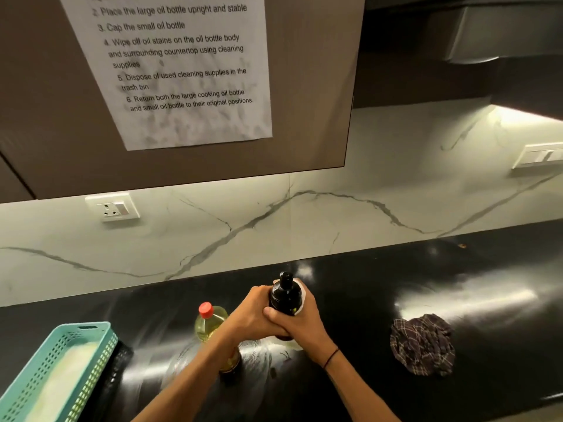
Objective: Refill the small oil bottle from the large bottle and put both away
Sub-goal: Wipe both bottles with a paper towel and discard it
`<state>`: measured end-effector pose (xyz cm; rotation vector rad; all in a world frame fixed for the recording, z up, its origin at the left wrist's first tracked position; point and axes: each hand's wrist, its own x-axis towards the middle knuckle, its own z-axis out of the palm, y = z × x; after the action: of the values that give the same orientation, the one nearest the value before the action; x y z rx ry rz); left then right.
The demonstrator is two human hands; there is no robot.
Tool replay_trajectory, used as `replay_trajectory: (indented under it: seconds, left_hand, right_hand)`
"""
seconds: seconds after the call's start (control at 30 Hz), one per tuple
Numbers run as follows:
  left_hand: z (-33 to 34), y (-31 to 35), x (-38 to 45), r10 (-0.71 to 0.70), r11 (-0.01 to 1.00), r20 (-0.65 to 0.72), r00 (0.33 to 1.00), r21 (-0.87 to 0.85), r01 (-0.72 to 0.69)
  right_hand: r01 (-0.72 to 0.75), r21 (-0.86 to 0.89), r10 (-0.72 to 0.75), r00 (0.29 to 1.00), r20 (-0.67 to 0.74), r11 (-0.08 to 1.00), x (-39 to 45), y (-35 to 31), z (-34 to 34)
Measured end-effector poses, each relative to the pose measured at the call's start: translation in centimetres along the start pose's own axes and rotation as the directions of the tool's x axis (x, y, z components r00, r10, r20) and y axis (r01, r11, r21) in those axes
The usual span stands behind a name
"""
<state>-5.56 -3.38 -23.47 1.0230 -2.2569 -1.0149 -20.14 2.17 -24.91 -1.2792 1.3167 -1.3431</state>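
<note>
The small oil bottle (285, 295) is dark with a black cap and stands upright above the black countertop (396, 300). My left hand (253, 315) grips its left side. My right hand (300, 322) wraps round it from the right, with a white tissue (301, 295) showing between palm and bottle. The large bottle (210, 322) of yellow oil, with a red cap, stands just left of my hands, partly hidden behind my left forearm.
A teal perforated basket (61, 370) sits at the front left. A crumpled checked cloth (423, 344) lies to the right of my hands. A wall socket (112, 207) and a taped instruction sheet (179, 68) are on the wall and cabinet behind.
</note>
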Motion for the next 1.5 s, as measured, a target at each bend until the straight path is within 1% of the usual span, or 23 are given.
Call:
replay_trajectory:
  seconds: [0.07,0.17,0.23,0.3,0.37,0.43,0.5,0.57,0.63,0.7,0.73,0.77,0.8,0.83,0.9,0.93,1.0,1.07,1.13,1.17,1.3,1.4,1.5]
  left_hand:
    - [1.0,0.3,0.0,-0.017,1.000,-0.109,0.994,0.013,0.019]
    - [2.3,0.8,-0.2,-0.023,1.000,-0.285,0.958,-0.016,0.019]
    - [2.7,1.3,-0.4,-0.002,1.000,-0.359,0.933,-0.013,-0.003]
    - [2.6,1.7,-0.5,-0.007,1.000,-0.362,0.932,-0.005,0.006]
    - [1.5,1.9,-0.4,-0.025,1.000,-0.273,0.962,0.001,0.026]
    - [-0.2,2.0,-0.2,-0.011,1.000,-0.106,0.994,0.006,0.011]
    - [-1.9,2.7,0.0,0.047,0.999,0.073,0.996,-0.018,-0.046]
    - [-3.0,3.6,0.1,0.075,0.997,0.189,0.979,-0.042,-0.068]
    - [-3.6,4.3,0.2,0.071,0.997,0.257,0.964,-0.035,-0.064]
    - [-3.5,4.0,0.3,0.081,0.997,0.247,0.966,-0.022,-0.078]
    - [-3.1,3.6,0.3,0.089,0.996,0.203,0.975,-0.024,-0.086]
    - [-2.5,3.3,0.2,0.098,0.995,0.123,0.988,-0.037,-0.094]
    - [-1.6,3.0,0.1,0.081,0.996,0.006,0.997,-0.045,-0.081]
    - [-0.6,2.7,-0.1,0.058,0.997,-0.136,0.989,-0.035,-0.063]
    - [1.4,2.6,-0.8,0.064,0.998,-0.394,0.917,0.019,-0.062]
    - [2.3,2.6,-1.2,0.091,0.996,-0.479,0.873,0.047,-0.079]
    - [3.4,2.8,-1.8,0.143,0.989,-0.574,0.806,0.106,-0.101]
    - [3.5,3.0,-1.8,0.156,0.987,-0.599,0.785,0.123,-0.102]
    - [2.8,3.3,-1.6,0.137,0.990,-0.579,0.803,0.103,-0.095]
    - [2.3,3.3,-1.4,0.133,0.991,-0.555,0.821,0.088,-0.101]
    - [0.3,4.0,-1.6,0.157,0.988,-0.427,0.891,0.066,-0.142]
    - [-1.3,5.2,-1.9,0.175,0.981,-0.242,0.954,-0.040,-0.190]
    - [-2.9,5.6,-1.8,0.163,0.975,-0.045,0.986,-0.144,-0.168]
  right_hand:
    - [0.035,0.003,-0.034,0.990,-0.134,0.999,-0.5,-0.2,0.9]
    - [0.092,0.006,-0.088,0.966,-0.242,0.996,-1.4,-0.2,1.8]
    - [0.141,-0.028,-0.144,0.957,-0.253,0.990,-1.4,-0.2,1.9]
    - [0.148,-0.026,-0.150,0.963,-0.225,0.989,-1.3,-0.6,1.7]
    - [0.133,0.000,-0.131,0.978,-0.160,0.991,-1.0,-1.1,1.1]
    - [0.066,0.032,-0.064,0.997,-0.045,0.997,-0.5,-1.8,0.1]
    - [-0.031,0.040,0.027,0.995,0.099,0.999,-0.2,-2.4,-0.9]
    - [-0.085,0.025,0.077,0.972,0.222,0.996,0.1,-2.7,-1.6]
    - [-0.127,0.046,0.108,0.949,0.295,0.991,0.2,-2.7,-2.0]
    - [-0.121,0.047,0.104,0.956,0.275,0.991,0.1,-2.8,-2.1]
    - [-0.086,0.029,0.078,0.973,0.218,0.996,0.0,-2.9,-2.0]
    - [-0.041,0.018,0.037,0.988,0.149,0.999,-0.1,-2.9,-1.7]
    - [-0.002,0.016,0.000,0.998,0.068,1.000,-0.1,-2.9,-1.3]
    - [0.010,0.050,-0.009,1.000,-0.025,0.999,-0.2,-2.9,-0.9]
    - [-0.008,0.197,0.047,0.979,-0.196,0.980,0.0,-2.7,0.1]
    - [-0.007,0.234,0.068,0.965,-0.254,0.972,0.1,-2.6,0.4]
    - [0.028,0.182,0.030,0.952,-0.306,0.983,0.3,-2.6,0.6]
    - [0.086,0.046,-0.070,0.958,-0.279,0.995,0.4,-2.6,0.5]
    - [0.132,-0.065,-0.143,0.970,-0.198,0.989,0.4,-2.9,0.1]
    - [0.139,-0.084,-0.151,0.976,-0.156,0.987,0.4,-3.1,-0.3]
    - [0.126,-0.075,-0.127,0.992,-0.015,0.989,0.2,-4.7,-1.7]
    - [0.032,0.049,-0.038,0.992,0.118,0.998,-0.3,-5.6,-2.6]
    - [-0.131,0.242,0.050,0.948,0.313,0.961,-0.5,-5.2,-3.2]
